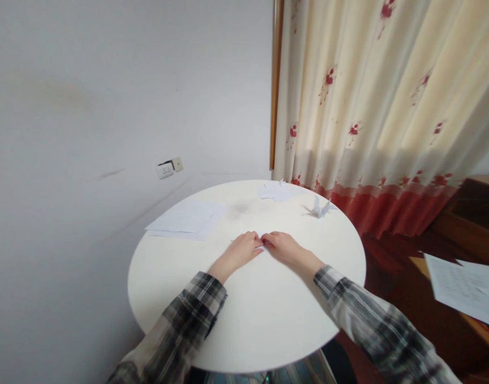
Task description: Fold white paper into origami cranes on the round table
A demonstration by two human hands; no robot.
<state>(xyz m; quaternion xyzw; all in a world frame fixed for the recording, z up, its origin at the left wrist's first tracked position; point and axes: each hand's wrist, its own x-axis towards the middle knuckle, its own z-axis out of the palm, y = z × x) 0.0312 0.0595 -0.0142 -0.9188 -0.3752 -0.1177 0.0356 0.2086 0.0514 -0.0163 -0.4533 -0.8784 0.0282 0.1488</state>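
Observation:
Both hands meet over the middle of a round white table (244, 314). My left hand (243, 249) is closed, its fingers pressed on a small piece of folded white paper (260, 247). From the other side, my right hand (285, 248) pinches the same paper, with its fingertips close to those of the left. Most of the paper is hidden under the fingers, so its shape is unclear. Beyond my right hand stands a folded white paper crane (320, 208).
A stack of white paper sheets (188, 218) lies at the table's left. More paper pieces (278, 191) lie at the far edge. Behind are a wall with a socket (165, 170) and a flowered curtain (360, 106). Printed sheets (460, 285) rest on wooden furniture at right.

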